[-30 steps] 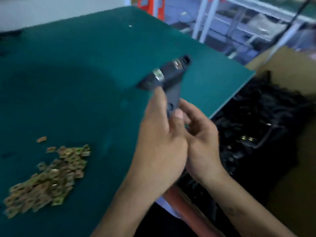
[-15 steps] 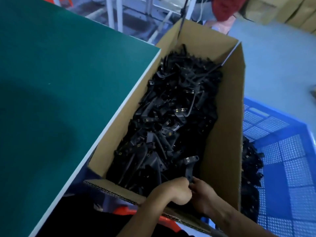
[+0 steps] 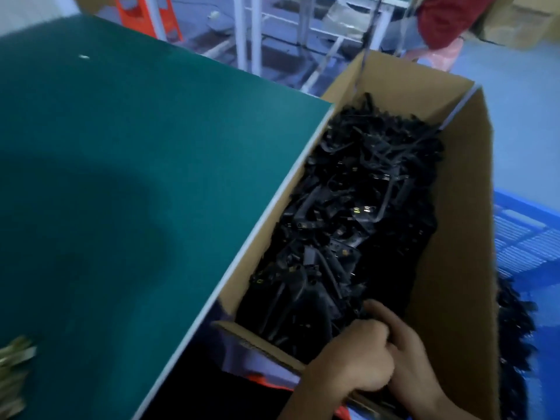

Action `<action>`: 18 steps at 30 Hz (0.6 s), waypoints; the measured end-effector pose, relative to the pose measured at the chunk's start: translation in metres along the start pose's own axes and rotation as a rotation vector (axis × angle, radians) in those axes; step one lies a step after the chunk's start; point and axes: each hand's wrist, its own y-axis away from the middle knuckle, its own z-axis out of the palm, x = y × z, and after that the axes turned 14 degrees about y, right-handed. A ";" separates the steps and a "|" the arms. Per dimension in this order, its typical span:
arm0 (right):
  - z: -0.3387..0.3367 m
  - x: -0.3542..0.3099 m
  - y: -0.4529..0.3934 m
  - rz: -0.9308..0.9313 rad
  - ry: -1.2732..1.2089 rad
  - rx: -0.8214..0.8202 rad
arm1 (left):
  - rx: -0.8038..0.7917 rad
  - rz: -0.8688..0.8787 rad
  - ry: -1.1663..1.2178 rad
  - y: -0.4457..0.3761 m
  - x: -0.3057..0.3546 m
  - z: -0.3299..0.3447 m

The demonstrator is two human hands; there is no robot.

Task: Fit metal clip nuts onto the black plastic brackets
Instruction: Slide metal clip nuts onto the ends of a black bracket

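A cardboard box (image 3: 454,268) beside the table holds a heap of black plastic brackets (image 3: 363,207), some with shiny metal clips on them. Both my hands are down at the near end of that heap. My left hand (image 3: 354,359) is curled into a fist, and a dark bracket part shows between it and my right hand. My right hand (image 3: 406,350) lies beside it with fingers stretched over the brackets. The picture is blurred here. A pile of brass-coloured clip nuts (image 3: 12,374) lies on the green table (image 3: 121,177) at the lower left edge.
A blue plastic crate (image 3: 530,237) stands right of the box, with more black brackets (image 3: 515,344) in it. Metal frames and an orange stool stand beyond the table. A person in red (image 3: 445,16) is at the top right.
A second ago both hands held a bracket with clips above the table. They have carried it right and down into the box, where it has sunk into the heap.
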 end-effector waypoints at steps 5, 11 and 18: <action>0.041 -0.114 0.032 -0.690 -0.025 0.201 | 0.613 0.374 0.189 0.112 -0.004 -0.054; 0.136 -0.225 0.070 -1.343 -0.047 -0.134 | 1.206 0.632 0.406 0.260 -0.070 -0.076; 0.269 -0.310 0.065 -1.433 0.274 -0.507 | 1.903 0.552 0.641 0.362 -0.188 -0.123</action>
